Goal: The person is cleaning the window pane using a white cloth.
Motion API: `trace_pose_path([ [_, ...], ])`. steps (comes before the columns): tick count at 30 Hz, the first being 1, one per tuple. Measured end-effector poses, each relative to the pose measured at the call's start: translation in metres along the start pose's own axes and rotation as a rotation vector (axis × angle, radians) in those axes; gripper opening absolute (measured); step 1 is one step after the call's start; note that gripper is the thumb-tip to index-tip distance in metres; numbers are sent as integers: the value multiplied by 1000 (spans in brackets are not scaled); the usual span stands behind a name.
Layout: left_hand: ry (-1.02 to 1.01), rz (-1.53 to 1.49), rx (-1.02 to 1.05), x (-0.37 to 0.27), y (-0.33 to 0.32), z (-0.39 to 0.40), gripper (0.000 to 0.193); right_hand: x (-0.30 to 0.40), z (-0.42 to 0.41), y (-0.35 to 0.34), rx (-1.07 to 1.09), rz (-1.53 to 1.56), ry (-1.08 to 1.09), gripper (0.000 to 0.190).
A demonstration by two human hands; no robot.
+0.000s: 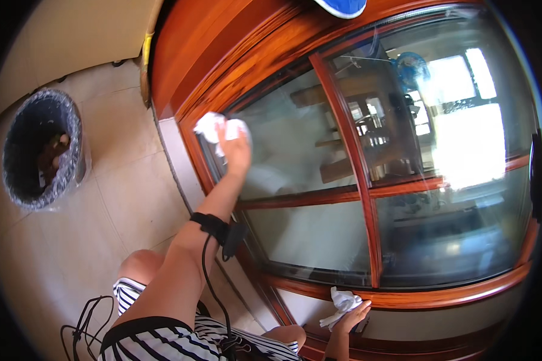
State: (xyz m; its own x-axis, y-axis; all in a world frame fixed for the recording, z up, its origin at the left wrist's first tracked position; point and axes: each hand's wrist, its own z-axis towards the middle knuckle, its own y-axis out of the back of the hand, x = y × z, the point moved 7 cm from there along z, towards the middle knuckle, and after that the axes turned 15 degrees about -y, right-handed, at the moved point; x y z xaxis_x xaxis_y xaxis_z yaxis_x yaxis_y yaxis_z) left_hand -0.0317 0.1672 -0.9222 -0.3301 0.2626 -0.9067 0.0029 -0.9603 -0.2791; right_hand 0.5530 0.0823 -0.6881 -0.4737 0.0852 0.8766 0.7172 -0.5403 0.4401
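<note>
My left hand presses a white cloth against the left edge of a glass pane, by the reddish wooden frame. The fingers lie spread over the cloth. Lower right, my right hand rests at the frame's bottom rail with another crumpled white cloth held in it. Wooden bars split the glazed panel into panes. Bright windows and furniture show in the glass.
A lined waste bin with some refuse inside stands on the tiled floor at left. Black cables hang beside my striped clothing. A black device is strapped to my left forearm. Something blue shows at the top edge.
</note>
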Motion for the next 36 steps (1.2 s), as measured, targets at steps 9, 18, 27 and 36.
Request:
trace_pose_path([
  [9, -860, -270, 245, -314, -43, 49, 76, 10, -8, 2, -113, -45, 30, 53],
  [18, -463, -51, 101, -156, -18, 57, 58, 19, -14, 0, -169, -37, 56, 55],
  [27, 43, 173, 82, 33, 36, -5, 49, 10, -6, 0, -119, 86, -55, 59],
  [36, 250, 435, 218, 91, 55, -22, 43, 20, -17, -1, -169, 25, 11, 58],
])
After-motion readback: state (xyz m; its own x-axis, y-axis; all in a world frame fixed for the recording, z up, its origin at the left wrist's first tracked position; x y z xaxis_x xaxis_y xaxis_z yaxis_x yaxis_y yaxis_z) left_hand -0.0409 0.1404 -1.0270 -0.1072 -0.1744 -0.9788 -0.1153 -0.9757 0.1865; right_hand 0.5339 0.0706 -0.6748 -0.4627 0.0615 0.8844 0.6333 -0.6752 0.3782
